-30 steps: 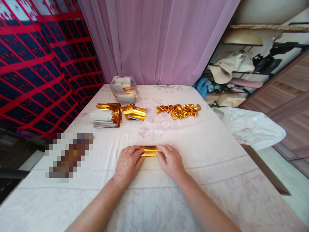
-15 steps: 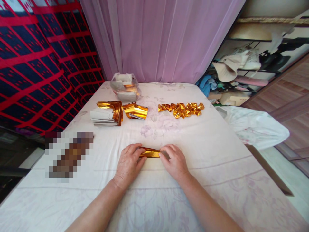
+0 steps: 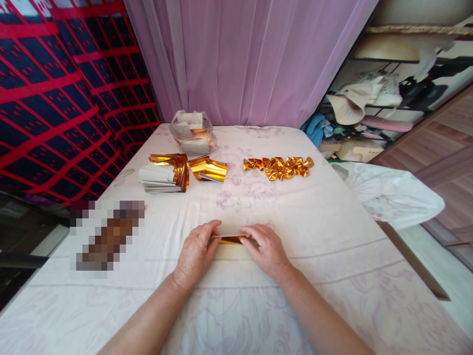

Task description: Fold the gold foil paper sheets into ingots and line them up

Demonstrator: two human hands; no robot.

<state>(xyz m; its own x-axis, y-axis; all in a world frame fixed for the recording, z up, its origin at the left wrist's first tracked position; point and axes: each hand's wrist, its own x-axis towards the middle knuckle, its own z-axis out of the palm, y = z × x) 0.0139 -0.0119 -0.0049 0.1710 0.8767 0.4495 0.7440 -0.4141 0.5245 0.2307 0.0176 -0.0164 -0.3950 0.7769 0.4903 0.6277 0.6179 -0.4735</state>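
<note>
Gold paper (image 3: 229,239) between both hands

**Gold sheet folded over, white side up**

The gold foil sheet (image 3: 231,238) between the left hand (image 3: 194,252) and the right hand (image 3: 266,249) is now seen mostly edge-on, its pale underside turned upward, where a broad gold face was shown a second ago. Only a thin gold strip is left visible beneath. The fingertips of both hands have been drawn closer together over it.
</note>
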